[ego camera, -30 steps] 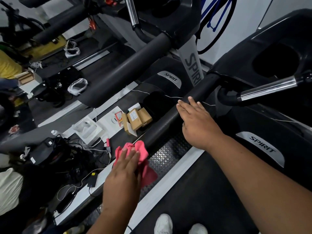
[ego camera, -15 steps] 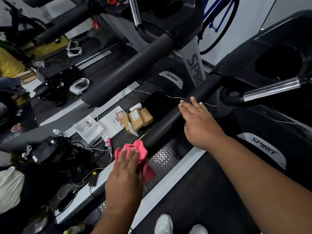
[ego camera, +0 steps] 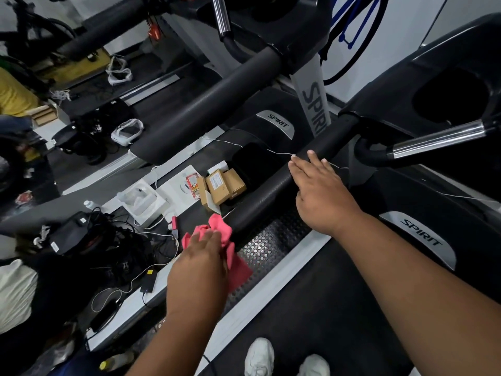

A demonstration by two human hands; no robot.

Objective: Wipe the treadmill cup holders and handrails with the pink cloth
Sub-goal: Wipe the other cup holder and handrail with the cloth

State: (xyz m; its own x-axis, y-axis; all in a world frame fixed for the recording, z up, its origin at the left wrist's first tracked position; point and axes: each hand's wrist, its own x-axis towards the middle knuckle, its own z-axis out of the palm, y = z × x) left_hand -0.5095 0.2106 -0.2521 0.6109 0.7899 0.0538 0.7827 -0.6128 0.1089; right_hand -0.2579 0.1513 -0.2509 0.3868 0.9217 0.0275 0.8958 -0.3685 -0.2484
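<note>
The left hand (ego camera: 199, 270) grips a crumpled pink cloth (ego camera: 221, 232) by the near end of the black padded handrail (ego camera: 268, 194), the right hand (ego camera: 322, 196) lying flat-fingered on it.

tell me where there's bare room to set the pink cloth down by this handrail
Bare: the studded side step between the handrail and the white strip, and the belt between that strip and the shoes. Crowded: past the handrail, the next deck holds cardboard boxes, white packaging and tangled cables.
</note>
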